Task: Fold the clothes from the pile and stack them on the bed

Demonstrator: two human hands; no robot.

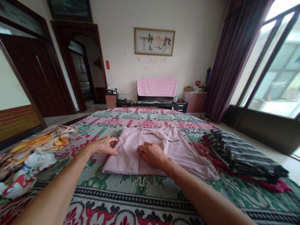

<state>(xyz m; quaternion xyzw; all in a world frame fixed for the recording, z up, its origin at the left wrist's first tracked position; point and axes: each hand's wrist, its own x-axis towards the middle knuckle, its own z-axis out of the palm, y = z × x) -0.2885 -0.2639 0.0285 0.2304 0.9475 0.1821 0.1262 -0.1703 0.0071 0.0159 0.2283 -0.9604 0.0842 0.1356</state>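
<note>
Shirt [161, 150] lies mid-bed [140, 193]. L hand [105, 146] on shirt's left edge, R hand [153, 154] on its centre. Clothes heap [32, 156] left of shirt; folded stack [243, 156] right of it. TV stand [154, 104] w/ towel [157, 87] behind.

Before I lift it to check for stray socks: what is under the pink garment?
The pink garment lies flat on the floral bedspread, with the left hand and right hand pressing on it. Anything beneath it is covered.
</note>
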